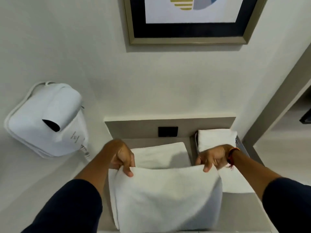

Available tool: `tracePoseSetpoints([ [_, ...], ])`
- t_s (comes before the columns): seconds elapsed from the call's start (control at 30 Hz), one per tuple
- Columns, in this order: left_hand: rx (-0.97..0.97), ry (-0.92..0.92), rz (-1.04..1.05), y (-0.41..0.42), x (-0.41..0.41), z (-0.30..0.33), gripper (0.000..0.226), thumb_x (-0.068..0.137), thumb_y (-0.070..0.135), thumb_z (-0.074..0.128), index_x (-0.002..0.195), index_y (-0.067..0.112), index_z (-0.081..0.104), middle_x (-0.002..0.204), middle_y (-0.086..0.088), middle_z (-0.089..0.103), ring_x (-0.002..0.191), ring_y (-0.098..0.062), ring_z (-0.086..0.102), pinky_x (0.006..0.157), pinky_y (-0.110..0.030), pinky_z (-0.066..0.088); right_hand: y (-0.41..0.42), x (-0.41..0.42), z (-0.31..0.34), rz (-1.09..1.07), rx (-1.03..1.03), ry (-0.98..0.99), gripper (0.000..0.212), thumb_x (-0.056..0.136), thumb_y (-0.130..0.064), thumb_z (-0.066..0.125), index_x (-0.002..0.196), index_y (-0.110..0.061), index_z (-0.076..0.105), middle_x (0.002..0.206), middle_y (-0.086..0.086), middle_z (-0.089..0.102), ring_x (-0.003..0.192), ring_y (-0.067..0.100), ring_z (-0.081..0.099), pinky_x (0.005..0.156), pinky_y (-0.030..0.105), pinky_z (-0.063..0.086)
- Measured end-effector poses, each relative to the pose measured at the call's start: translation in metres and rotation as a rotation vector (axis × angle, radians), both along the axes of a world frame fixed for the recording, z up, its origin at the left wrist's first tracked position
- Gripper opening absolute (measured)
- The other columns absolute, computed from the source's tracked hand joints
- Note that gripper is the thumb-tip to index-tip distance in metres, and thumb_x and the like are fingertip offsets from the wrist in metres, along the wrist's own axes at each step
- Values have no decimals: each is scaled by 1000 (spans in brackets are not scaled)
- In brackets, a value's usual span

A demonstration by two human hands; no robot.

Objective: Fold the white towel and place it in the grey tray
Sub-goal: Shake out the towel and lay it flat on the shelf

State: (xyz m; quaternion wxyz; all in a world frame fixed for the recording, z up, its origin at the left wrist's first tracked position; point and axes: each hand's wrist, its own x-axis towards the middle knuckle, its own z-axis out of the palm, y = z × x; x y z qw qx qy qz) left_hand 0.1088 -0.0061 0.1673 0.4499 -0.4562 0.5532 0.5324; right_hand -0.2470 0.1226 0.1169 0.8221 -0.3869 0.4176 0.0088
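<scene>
Between the two hands, the white towel (pixel 165 197) hangs raised over the counter (pixel 239 214), its upper edge stretched from one hand to the other. Left hand (pixel 123 158) pinches the left corner, thumb over the front; right hand (pixel 212 158) pinches the right corner likewise. Just beyond the right hand sits the grey tray (pixel 196 143), with a folded towel (pixel 217 137) inside.

Both bare hands, left hand (pixel 123 158) and right hand (pixel 212 157), pinch the top corners of a soft white terry towel (pixel 165 197), lifted above the grey counter (pixel 239 209); a folded white towel (pixel 217 139) sits in the grey tray (pixel 196 142).
</scene>
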Motion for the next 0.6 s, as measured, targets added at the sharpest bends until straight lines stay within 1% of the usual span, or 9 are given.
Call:
tracePoseSetpoints([
  [0.1,-129,15,29,-28,-5,7,24,91,1,69,114,4,72,94,-5,80,83,-20,77,61,-28,62,-33,-10,8,-153,-90,106,24,83,7,60,101,2,74,97,12,80,88,20,77,81,30,62],
  [0.2,-388,-48,71,-65,-6,-12,45,84,16,79,126,6,66,117,-10,71,101,-28,69,86,-38,60,-71,-12,13,-261,-276,365,5,72,-7,73,74,-9,68,79,4,66,73,18,65,72,29,57],
  [0.27,-598,-101,3,-82,-12,-36,50,85,27,77,128,7,61,129,-10,65,114,-32,64,100,-41,52,-97,-9,-1,-299,-428,566,19,74,-13,78,73,-14,59,74,2,49,73,22,51,62,27,52],
  [0.33,-843,-67,-42,-83,-22,-69,41,91,23,68,128,6,59,137,-12,60,124,-32,58,103,-40,48,-117,0,-36,-420,-572,700,18,86,-11,70,71,-16,62,71,0,54,68,20,55,49,22,52],
  [0.37,-943,-35,7,-75,-26,-90,36,92,18,62,127,7,59,138,-14,58,126,-32,56,104,-41,48,-122,6,-59,-535,-665,744,20,88,-9,66,70,-18,64,75,2,63,71,22,61,50,22,54],
  [0.43,-1171,-31,51,-48,-34,-138,37,87,13,60,124,9,59,136,-15,55,126,-33,54,103,-47,48,-118,26,-111,-713,-853,827,13,85,-10,62,83,-18,72,99,14,75,96,34,70,78,31,58],
  [0.47,-1309,-44,24,-31,-40,-164,43,81,11,64,124,8,60,137,-18,55,127,-35,53,105,-53,46,-107,39,-133,-706,-922,871,20,87,-10,62,103,-13,73,118,18,72,112,36,66,96,37,53],
  [0.53,-1342,8,-7,13,-49,-200,58,73,12,72,130,5,62,144,-26,52,136,-41,48,109,-65,38,-68,69,-173,-535,-1043,900,43,95,-18,54,138,-12,57,150,14,52,137,32,49,115,41,37],
  [0.6,-1337,165,-27,57,-55,-231,70,83,28,67,147,10,46,159,-22,35,148,-41,30,116,-69,22,-25,98,-198,-281,-1125,938,54,103,-35,37,156,-27,31,168,3,23,154,25,22,125,46,18],
])
